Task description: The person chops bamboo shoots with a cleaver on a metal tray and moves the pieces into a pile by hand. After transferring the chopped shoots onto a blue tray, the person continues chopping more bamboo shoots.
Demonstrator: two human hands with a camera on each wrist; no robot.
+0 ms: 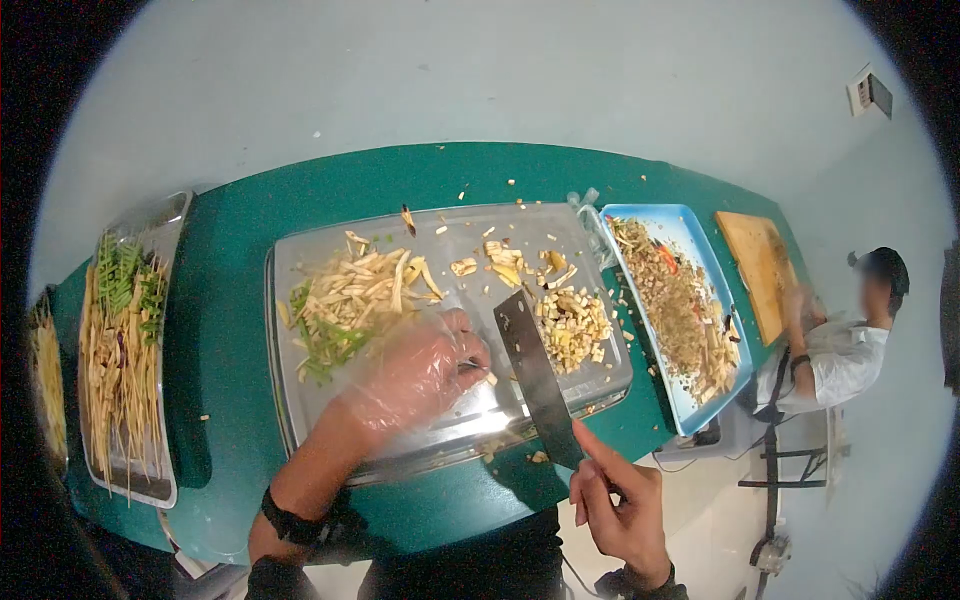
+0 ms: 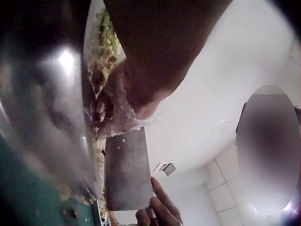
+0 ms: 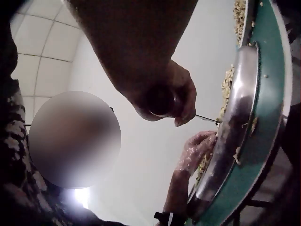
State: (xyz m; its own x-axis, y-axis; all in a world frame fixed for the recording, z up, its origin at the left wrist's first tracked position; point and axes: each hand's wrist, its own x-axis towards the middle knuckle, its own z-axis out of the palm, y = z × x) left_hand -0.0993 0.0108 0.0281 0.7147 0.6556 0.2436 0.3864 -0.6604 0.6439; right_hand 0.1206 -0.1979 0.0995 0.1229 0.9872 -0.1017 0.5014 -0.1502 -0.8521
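My left hand [image 1: 425, 372], in a clear plastic glove, rests with bent fingers on a metal tray [image 1: 460, 420]. Its fingertips pinch a pale vegetable strip [image 1: 490, 379], mostly hidden under the hand. My bare right hand [image 1: 622, 500] grips a cleaver [image 1: 540, 380], index finger stretched along the blade. The broad blade stands just right of the left fingers; in the left wrist view the cleaver [image 2: 127, 167] shows side-on beside the glove. Uncut pale strips [image 1: 370, 285] and green stalks [image 1: 328, 345] lie left on the tray, small diced pieces [image 1: 572, 328] right.
A blue tray [image 1: 742, 375] of chopped bits stands right, with a crumpled plastic bag [image 1: 590, 225] at its corner. Beyond it, a person [image 1: 835, 350] works at a wooden board [image 1: 750, 265]. Leftward, a clear tray [image 1: 140, 490] holds long stalks. Scraps dot the green table [image 1: 225, 400].
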